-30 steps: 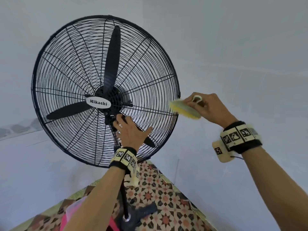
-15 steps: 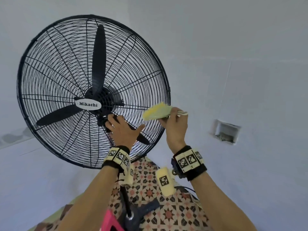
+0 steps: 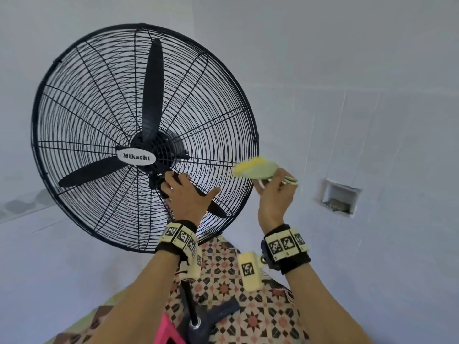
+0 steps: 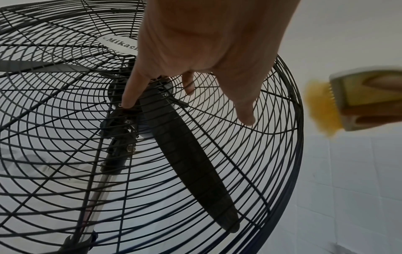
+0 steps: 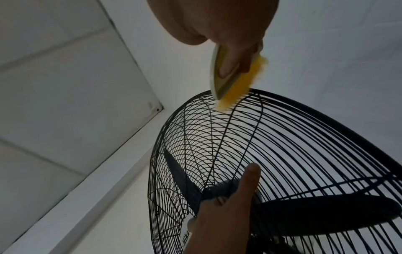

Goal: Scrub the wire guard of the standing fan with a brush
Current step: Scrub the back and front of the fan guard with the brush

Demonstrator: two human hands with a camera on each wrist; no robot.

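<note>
Scrubbing is the step in hand: the wire guard (image 3: pixel 104 100) of the standing fan (image 3: pixel 145 135) fills the scene, and the left hand (image 3: pixel 185 194) lies spread against it just below the hub, fingers nearly straight, thumb splayed, bracing it and gripping nothing. The right hand (image 3: pixel 274 194) has its fingers curled round the brush (image 3: pixel 255 168), whose yellow bristles (image 3: pixel 248 165) sit beyond the fingertips at the guard's outer rim. Next, I judge, the bristles must press into the wires and stroke along them while the left hand holds the guard steady.

The right wrist view shows the bristles (image 5: pixel 237 87) at the rim wires, seemingly touching. The left wrist view shows the brush (image 4: pixel 356 101) apart from the rim, blurred. Only the head view shows the pole (image 3: pixel 190 304) below the wrists.
</note>
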